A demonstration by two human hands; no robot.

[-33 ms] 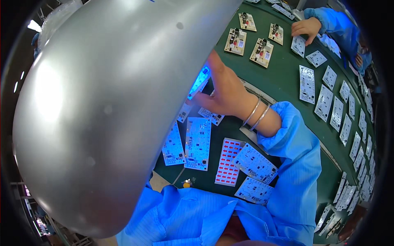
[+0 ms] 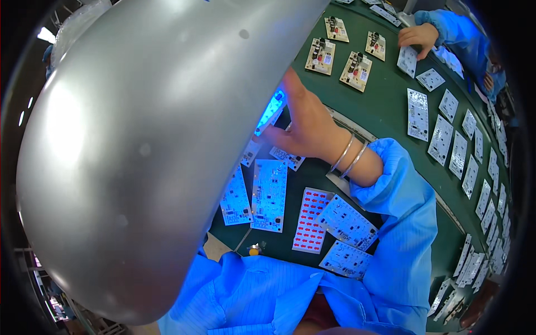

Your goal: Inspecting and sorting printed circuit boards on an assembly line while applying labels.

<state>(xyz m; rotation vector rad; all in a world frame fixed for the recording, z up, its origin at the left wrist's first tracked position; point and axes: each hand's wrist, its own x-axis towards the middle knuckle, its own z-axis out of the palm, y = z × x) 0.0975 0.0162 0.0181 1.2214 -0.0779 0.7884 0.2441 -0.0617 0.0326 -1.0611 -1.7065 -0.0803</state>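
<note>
My right hand point(image 2: 307, 123) reaches in under a big silver dome-shaped hood point(image 2: 134, 156). Between its thumb and fingers is a circuit board point(image 2: 272, 111) lit bright blue; the hood hides the fingertips and part of this board. Two bare metal bangles point(image 2: 348, 156) circle the right wrist. Just below the hand lie more circuit boards, one point(image 2: 269, 195) whole in view and one point(image 2: 237, 196) partly under the hood's edge. Another board point(image 2: 287, 158) sits beneath the wrist. My left hand does not show.
A sheet of red arrow stickers point(image 2: 311, 220) lies by two boards point(image 2: 349, 222) near my right sleeve. On the green conveyor point(image 2: 385, 106) stand several tan boards with tall components point(image 2: 355, 71) and many white boards point(image 2: 417, 114). A co-worker's hand point(image 2: 419, 39) touches a board point(image 2: 407, 60) at the far right.
The co-worker's hand and the board under it have shifted very slightly to the right. My right hand and the board in it look unmoved.
</note>
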